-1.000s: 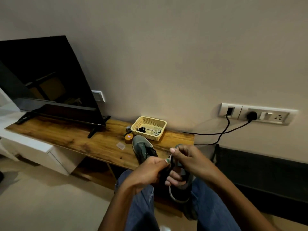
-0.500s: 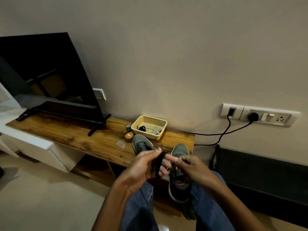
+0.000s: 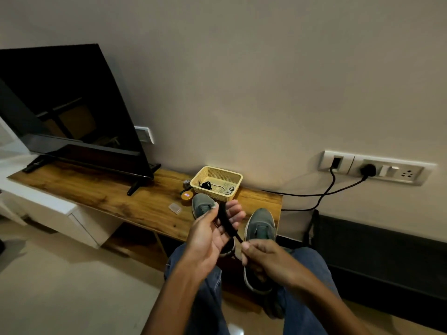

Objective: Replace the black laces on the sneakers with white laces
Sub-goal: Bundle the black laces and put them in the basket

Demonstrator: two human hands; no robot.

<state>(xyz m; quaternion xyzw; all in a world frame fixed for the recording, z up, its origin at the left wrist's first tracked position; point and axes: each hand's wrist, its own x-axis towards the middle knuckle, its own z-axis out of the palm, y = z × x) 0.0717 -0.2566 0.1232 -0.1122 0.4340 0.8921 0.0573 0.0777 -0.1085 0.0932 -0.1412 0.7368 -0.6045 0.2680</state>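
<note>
Head view, left hand (image 3: 208, 235): raised over the lap, fingers curled round a gathered bundle of black lace (image 3: 226, 220), thumb pressing it against the palm.
Head view, right hand (image 3: 266, 258): closed in a pinch on the lower end of the same lace, just in front of the right sneaker.
Black lace: stretched at a slant between the two hands, clear of both shoes as far as can be seen.
Right sneaker (image 3: 260, 228): grey-green, toe resting on the worktop (image 3: 108, 197) edge, heel toward the lap; its eyelets look bare, though the tongue area is dim.
Left sneaker (image 3: 202, 205): on the worktop behind the left hand, mostly hidden; whether it is laced cannot be told.
Basket (image 3: 216, 181): against the wall behind the shoes, holding a dark tangle and what looks like white lace (image 3: 226, 188).
Step in hand: judged to be bundling up a removed black lace.
Next move: probably put the bundle aside, then reach to the basket for a white lace and find its tip for threading.
</note>
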